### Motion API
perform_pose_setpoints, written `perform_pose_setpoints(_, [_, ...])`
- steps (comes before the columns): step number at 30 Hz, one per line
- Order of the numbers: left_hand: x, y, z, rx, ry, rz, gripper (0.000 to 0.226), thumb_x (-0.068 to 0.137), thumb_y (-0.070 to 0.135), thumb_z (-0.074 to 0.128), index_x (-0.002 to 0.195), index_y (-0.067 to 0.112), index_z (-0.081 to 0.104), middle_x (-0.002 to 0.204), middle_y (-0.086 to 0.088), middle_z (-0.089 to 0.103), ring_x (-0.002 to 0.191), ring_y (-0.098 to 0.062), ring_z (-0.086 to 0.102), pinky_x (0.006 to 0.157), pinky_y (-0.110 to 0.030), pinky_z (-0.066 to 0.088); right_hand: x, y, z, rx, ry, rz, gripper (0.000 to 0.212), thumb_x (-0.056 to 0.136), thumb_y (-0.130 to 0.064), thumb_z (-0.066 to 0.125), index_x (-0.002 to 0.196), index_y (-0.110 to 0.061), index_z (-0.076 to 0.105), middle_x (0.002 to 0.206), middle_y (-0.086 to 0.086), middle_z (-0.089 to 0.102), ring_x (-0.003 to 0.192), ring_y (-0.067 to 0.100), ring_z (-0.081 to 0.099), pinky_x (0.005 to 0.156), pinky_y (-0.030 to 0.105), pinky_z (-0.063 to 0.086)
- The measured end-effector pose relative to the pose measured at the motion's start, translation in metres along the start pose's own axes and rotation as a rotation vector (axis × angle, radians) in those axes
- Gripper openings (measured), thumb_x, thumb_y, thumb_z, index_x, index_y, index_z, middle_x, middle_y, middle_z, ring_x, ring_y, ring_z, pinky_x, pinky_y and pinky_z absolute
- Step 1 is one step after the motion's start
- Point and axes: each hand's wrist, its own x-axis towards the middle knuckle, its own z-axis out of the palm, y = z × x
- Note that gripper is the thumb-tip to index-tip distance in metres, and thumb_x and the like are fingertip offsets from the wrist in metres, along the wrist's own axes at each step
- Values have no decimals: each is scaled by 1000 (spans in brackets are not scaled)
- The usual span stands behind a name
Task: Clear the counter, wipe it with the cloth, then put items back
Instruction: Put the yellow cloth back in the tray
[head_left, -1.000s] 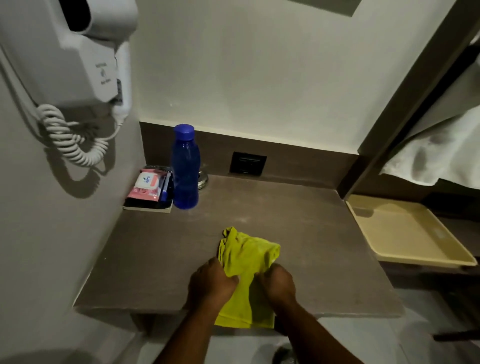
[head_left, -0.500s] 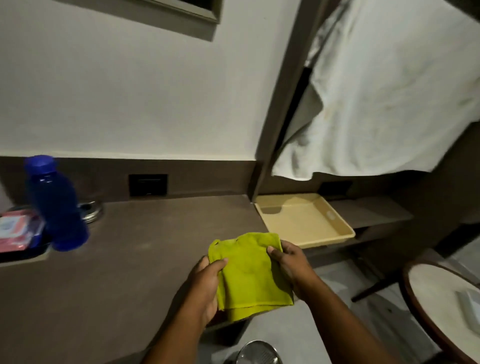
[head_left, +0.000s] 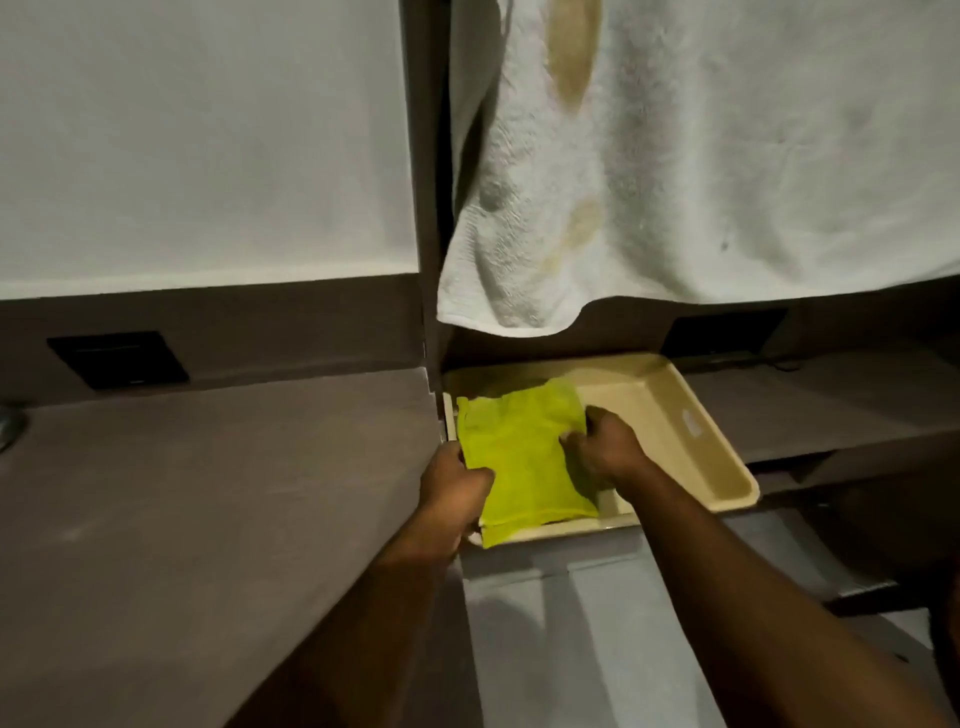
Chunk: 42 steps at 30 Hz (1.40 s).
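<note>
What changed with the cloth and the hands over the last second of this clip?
The yellow cloth went from the counter rightward into the cream tray, carried folded by both hands. The left hand and right hand are on it still, as before. The view swung right with them, so the blue bottle has left the frame. The tray itself has not moved.

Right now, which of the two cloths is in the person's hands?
The yellow-green cloth, folded, lying in the beige tray, held by left hand and right hand. The white towel hangs untouched above.
</note>
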Motion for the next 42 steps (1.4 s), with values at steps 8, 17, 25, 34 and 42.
perform_pose_setpoints(8, [22,-6,30,1333,-261,275,57,91,54,44,136,20,46,150,-8,38,142,-34,25,113,-52,22,14,44,11,-443,-244,-117,43,94,-29,50,125,0,53,136,21,50,127,32,47,100,31,38])
perform_pose_setpoints(17, [7,8,-22,947,-165,280,42,89,48,57,111,14,64,115,-10,65,111,-31,58,90,-30,44,-5,2,-15,-326,-177,-102,57,93,-33,56,142,-7,43,147,14,46,135,30,43,108,34,38])
perform_pose_setpoints(25, [-51,7,-216,671,123,39,66,89,44,61,144,15,40,147,-6,46,130,-20,48,106,-26,34,-54,-161,62,-288,-199,-351,46,90,-35,60,127,-8,58,131,16,61,122,31,56,97,33,45])
perform_pose_setpoints(34, [-72,-58,-481,171,554,-29,34,86,37,66,118,29,59,114,2,61,86,-4,59,65,-11,44,-137,-409,236,-185,-253,-684,63,89,-43,60,143,-15,44,144,9,51,130,25,50,106,35,41])
perform_pose_setpoints(42, [-51,-137,-612,-39,541,-116,88,67,47,78,141,34,33,139,1,53,120,-23,56,101,-51,47,-190,-568,407,-196,-257,-736,100,70,-71,64,148,-21,26,141,6,49,125,26,51,97,41,44])
